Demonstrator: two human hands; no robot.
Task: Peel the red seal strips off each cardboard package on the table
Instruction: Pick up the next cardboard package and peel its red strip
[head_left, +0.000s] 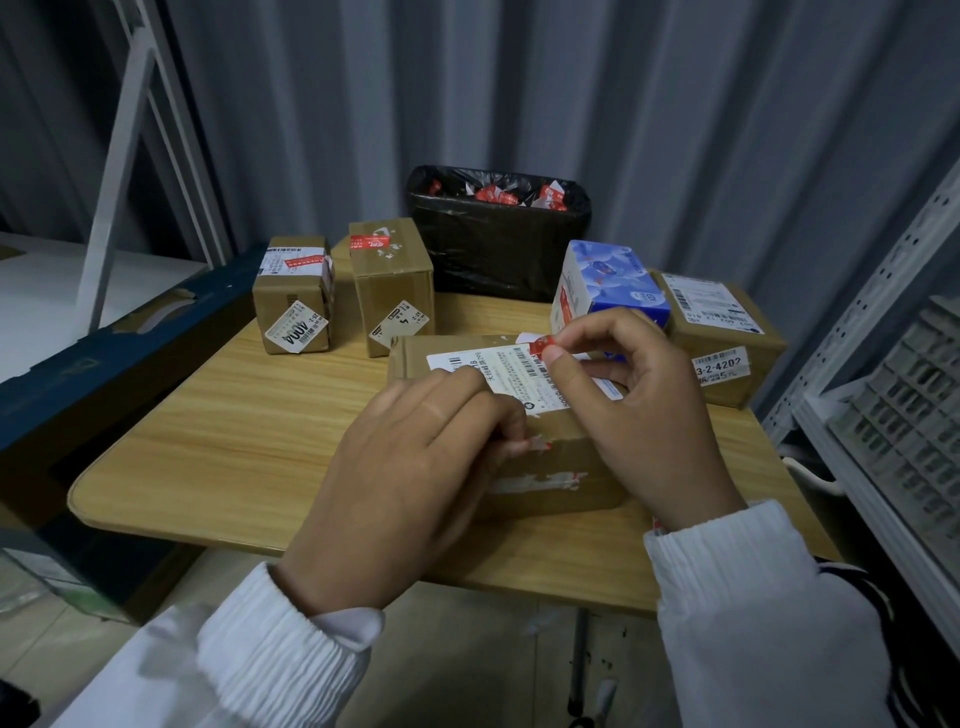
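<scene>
— Holding anything in the right grip (639, 395)?
— Pinching the red strip (541, 344) by its end, just above the box (576, 447).
— And the left grip (415, 467)?
— Curling round the box's near edge, just beside the right grip, pressing it onto the worktop (234, 415).

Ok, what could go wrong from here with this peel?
The red strip pinched by the right hand sits beside the white label; it could tear short, leaving scraps like the residue on the package front. Only the left hand steadies the package, so a hard pull might lift or slide it.
</scene>
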